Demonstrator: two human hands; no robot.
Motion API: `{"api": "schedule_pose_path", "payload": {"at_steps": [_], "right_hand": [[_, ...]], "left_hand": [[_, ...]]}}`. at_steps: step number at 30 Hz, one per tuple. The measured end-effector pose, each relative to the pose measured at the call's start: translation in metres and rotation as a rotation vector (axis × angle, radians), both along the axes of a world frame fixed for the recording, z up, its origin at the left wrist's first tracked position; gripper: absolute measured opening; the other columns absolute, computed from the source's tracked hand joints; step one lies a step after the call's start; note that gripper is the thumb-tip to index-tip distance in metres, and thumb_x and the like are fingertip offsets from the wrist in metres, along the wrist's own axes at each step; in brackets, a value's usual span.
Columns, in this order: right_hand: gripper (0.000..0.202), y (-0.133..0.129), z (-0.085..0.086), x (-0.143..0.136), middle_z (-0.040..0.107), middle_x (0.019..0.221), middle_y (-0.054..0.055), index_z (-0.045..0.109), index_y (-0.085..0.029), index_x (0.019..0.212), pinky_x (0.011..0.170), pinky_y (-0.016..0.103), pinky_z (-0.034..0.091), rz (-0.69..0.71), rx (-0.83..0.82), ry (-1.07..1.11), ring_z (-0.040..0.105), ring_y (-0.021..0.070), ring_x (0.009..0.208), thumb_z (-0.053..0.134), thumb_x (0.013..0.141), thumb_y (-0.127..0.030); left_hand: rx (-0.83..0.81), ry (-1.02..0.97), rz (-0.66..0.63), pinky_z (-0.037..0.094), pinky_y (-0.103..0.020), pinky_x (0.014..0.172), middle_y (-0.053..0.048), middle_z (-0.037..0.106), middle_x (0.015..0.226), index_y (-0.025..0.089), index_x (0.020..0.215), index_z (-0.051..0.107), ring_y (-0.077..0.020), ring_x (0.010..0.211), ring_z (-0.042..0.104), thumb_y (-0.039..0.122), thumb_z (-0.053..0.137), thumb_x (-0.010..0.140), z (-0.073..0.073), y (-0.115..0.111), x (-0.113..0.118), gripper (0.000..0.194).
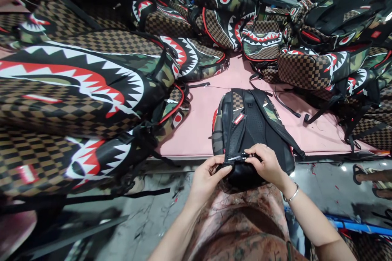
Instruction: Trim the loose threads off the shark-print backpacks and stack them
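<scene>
A black backpack (255, 130) with checkered and camouflage parts lies with its strap side up, its near end over the table's front edge. At its lower left corner my left hand (211, 171) pinches the black strap end between thumb and fingers. My right hand (265, 163) is closed on a small dark tool (237, 158) with a pale, pointed metal tip. That tip lies against the strap, close to my left fingertips. A red and white label (238, 119) sits on the left shoulder strap.
Big piles of shark-mouth backpacks (92, 77) fill the left, and more backpacks (306, 65) lie at the back and right of the pink table (190, 136). Loose straps trail over its surface. Someone's feet (372, 176) show at the right edge.
</scene>
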State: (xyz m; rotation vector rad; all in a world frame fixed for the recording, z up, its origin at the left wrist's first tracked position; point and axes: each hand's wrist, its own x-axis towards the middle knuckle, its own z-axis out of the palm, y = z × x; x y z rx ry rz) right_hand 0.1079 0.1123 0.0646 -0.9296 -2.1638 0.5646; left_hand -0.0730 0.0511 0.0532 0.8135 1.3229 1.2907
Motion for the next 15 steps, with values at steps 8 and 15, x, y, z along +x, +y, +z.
{"api": "schedule_pose_path", "payload": {"at_steps": [8, 15], "right_hand": [[0.014, 0.0, 0.001, -0.005, 0.066, 0.073, 0.004, 0.062, -0.018, 0.077, 0.068, 0.03, 0.042, 0.038, 0.027, -0.021, 0.057, 0.0163, 0.068, 0.053, 0.085, -0.024], [0.017, 0.014, -0.006, -0.021, 0.063, 0.08, 0.001, 0.058, -0.02, 0.085, 0.067, 0.025, 0.045, -0.069, -0.58, 0.452, 0.058, 0.0135, 0.072, 0.057, 0.077, -0.035]], "left_hand": [[0.006, -0.001, 0.012, 0.046, -0.025, 0.066, -0.004, 0.066, 0.08, 0.015, 0.07, 0.065, -0.0174, 0.073, 0.059, 0.024, 0.076, 0.054, -0.002, -0.001, 0.0, 0.021], [0.059, -0.138, 0.053, 0.047, -0.026, 0.069, -0.003, 0.066, 0.078, 0.016, 0.083, 0.063, -0.0156, 0.071, 0.059, 0.028, 0.072, 0.062, -0.008, -0.003, -0.005, 0.026]]}}
